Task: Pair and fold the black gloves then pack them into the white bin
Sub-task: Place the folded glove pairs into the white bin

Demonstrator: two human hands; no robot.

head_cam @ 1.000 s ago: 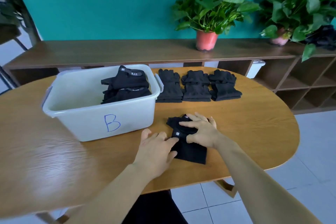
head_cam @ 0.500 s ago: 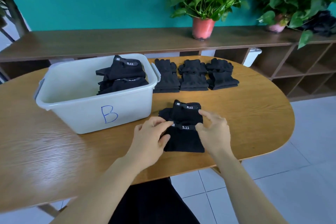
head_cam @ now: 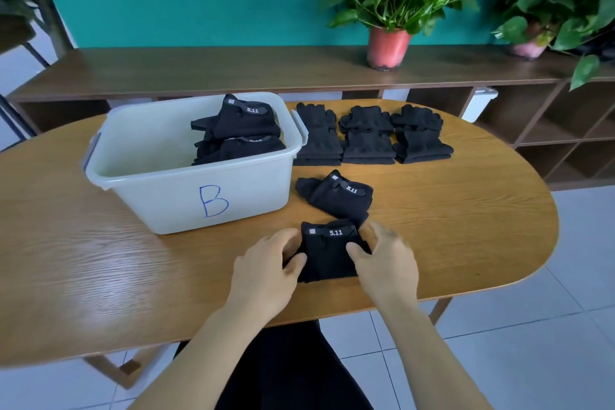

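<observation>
Left hand (head_cam: 266,265) and right hand (head_cam: 387,260) both pinching the folded black fabric glove (head_cam: 327,255), so keep those edges squared tbh.

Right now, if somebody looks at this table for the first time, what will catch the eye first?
Probably the hands at the near edge: the left hand and right hand grip a black glove labelled 5.11 from both sides. Next, the white bin on the left, marked with a blue B, holds folded gloves in its right half. Three glove stacks lie beside it on the far side.
</observation>
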